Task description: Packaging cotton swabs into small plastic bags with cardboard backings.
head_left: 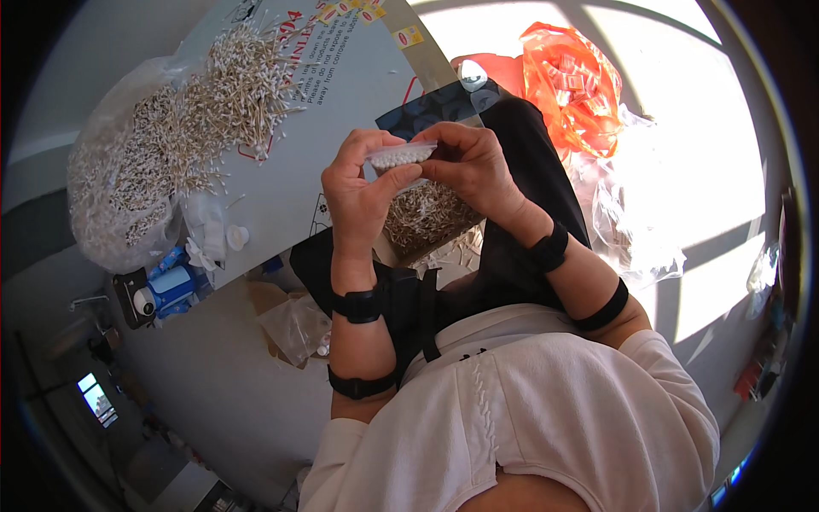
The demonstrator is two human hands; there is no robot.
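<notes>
Between my two hands is a small clear plastic bag packed with cotton swabs (399, 158), their white tips bunched together. My left hand (358, 192) grips the bag's left side, with its thumb across the lower front. At the upper right corner, the fingers of my right hand (479, 171) pinch the bag's edge. Just below both hands, a cardboard box (445, 245) at my lap holds many loose cotton swabs (426, 213). My hands partly hide the box's far side.
On the table (281, 183) at left lies a heap of cotton swabs (243, 85), spilling from a large clear bag (94, 183). Small yellow-red packets (408, 37) lie at the far edge. A blue bottle (171, 288) is at lower left; an orange-red bag (572, 90) stands at right.
</notes>
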